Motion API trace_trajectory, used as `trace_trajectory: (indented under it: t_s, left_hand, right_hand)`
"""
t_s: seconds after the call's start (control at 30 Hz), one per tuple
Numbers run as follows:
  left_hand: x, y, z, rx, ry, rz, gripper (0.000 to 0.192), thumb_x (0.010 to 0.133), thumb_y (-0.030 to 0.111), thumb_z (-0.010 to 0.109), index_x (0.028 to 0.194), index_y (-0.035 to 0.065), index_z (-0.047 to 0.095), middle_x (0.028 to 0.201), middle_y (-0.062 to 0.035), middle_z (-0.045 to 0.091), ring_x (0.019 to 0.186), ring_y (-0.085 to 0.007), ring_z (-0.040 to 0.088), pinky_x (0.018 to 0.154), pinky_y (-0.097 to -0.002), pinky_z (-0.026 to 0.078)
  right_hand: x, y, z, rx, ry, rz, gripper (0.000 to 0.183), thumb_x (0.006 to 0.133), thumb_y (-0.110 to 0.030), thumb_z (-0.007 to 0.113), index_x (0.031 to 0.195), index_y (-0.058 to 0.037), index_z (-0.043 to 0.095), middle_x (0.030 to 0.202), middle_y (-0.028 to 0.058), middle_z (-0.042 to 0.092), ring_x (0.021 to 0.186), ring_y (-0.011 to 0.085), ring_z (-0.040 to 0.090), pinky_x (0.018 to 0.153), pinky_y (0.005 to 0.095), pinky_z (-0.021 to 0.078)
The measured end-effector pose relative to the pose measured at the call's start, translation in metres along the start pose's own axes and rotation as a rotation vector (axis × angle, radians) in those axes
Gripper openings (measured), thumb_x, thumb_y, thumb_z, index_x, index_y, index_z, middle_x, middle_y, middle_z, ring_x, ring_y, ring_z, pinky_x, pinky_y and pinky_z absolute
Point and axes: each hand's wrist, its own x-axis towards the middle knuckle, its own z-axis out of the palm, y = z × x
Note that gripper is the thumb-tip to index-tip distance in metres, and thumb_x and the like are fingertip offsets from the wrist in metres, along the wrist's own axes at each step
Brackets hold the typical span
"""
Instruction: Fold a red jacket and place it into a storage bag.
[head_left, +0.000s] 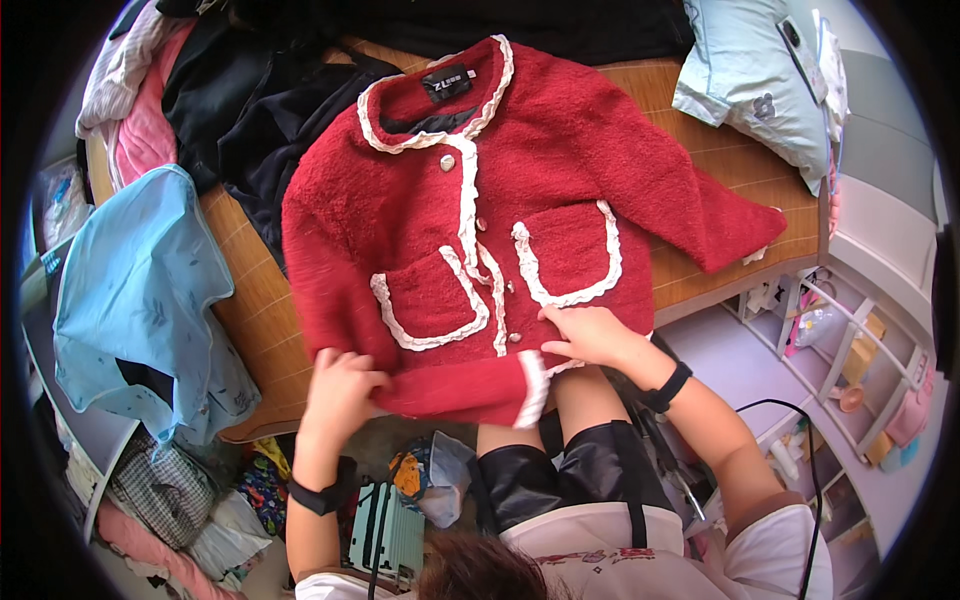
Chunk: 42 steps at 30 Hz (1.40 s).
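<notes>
A red fuzzy jacket (420, 217) with ruffled white trim lies front up, collar away from me, on the wooden table. Its front is closed over, with round buttons and two patch pockets. My left hand (337, 397) grips the bent sleeve on the left at its fold. The lower part of that sleeve (457, 390) crosses the hem, its white cuff (532, 390) pointing right. My right hand (596, 337) rests on the jacket front below the right pocket, thumb and index finger apart. The other sleeve (735, 225) stretches out to the right.
Dark clothing (292, 135) lies behind and left of the jacket. A light blue fabric cover (142, 262) hangs at the table's left end. A pale blue pillow (750, 97) with a phone (799, 56) sits at the back right. White shelving (847, 337) stands right; a mint suitcase (386, 525) is below.
</notes>
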Motion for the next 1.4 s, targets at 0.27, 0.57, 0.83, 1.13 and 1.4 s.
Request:
trace_trajectory:
  t_s: [0.27, 0.57, 0.83, 1.13, 1.4]
  left_hand:
    - [0.003, 0.013, 0.022, 0.146, 0.415, -0.227, 0.029, 0.074, 0.002, 0.058, 0.102, 0.0076, 0.062, 0.095, -0.0113, 0.059, 0.092, -0.0283, 0.056, 0.088, -0.0425, 0.041]
    - [0.093, 0.127, 0.151, 0.045, 0.251, -0.101, 0.078, 0.061, 0.033, 0.080, 0.123, 0.0000, 0.047, 0.103, -0.0123, 0.051, 0.095, -0.0272, 0.051, 0.079, -0.0371, 0.042]
    - [0.072, 0.095, 0.166, -0.702, 0.615, 0.041, 0.024, 0.073, 0.006, 0.065, 0.095, 0.0031, 0.055, 0.088, -0.0158, 0.053, 0.083, -0.0352, 0.053, 0.072, -0.0423, 0.043]
    - [0.016, 0.086, 0.155, -0.476, 0.423, 0.311, 0.034, 0.058, 0.015, 0.075, 0.084, 0.0043, 0.055, 0.090, -0.0087, 0.051, 0.087, -0.0306, 0.050, 0.080, -0.0424, 0.040]
    - [0.043, 0.076, 0.138, -0.383, 0.044, 0.073, 0.025, 0.080, 0.011, 0.064, 0.104, 0.0057, 0.058, 0.091, -0.0125, 0.057, 0.082, -0.0287, 0.059, 0.075, -0.0390, 0.048]
  right_hand:
    - [0.028, -0.067, 0.053, 0.141, 0.560, 0.183, 0.064, 0.077, -0.039, 0.071, 0.117, 0.0019, 0.043, 0.108, 0.0203, 0.049, 0.098, 0.0362, 0.055, 0.076, 0.0417, 0.0522]
    - [0.035, -0.039, 0.062, 0.591, 0.844, 0.369, 0.031, 0.077, -0.004, 0.052, 0.107, 0.0021, 0.049, 0.097, 0.0211, 0.055, 0.091, 0.0357, 0.058, 0.077, 0.0411, 0.0478]
    - [-0.003, -0.015, 0.021, 0.415, 0.846, 0.100, 0.034, 0.073, -0.003, 0.058, 0.106, 0.0007, 0.052, 0.096, 0.0168, 0.054, 0.088, 0.0332, 0.059, 0.078, 0.0360, 0.0474]
    - [0.028, -0.051, 0.075, 0.046, 0.320, -0.056, 0.021, 0.078, -0.006, 0.053, 0.096, 0.0045, 0.058, 0.099, 0.0189, 0.051, 0.094, 0.0375, 0.053, 0.076, 0.0455, 0.0507]
    - [0.042, -0.030, 0.015, 0.573, 0.470, 0.032, 0.014, 0.087, -0.008, 0.056, 0.099, -0.0030, 0.061, 0.089, 0.0128, 0.064, 0.071, 0.0222, 0.061, 0.067, 0.0318, 0.0501]
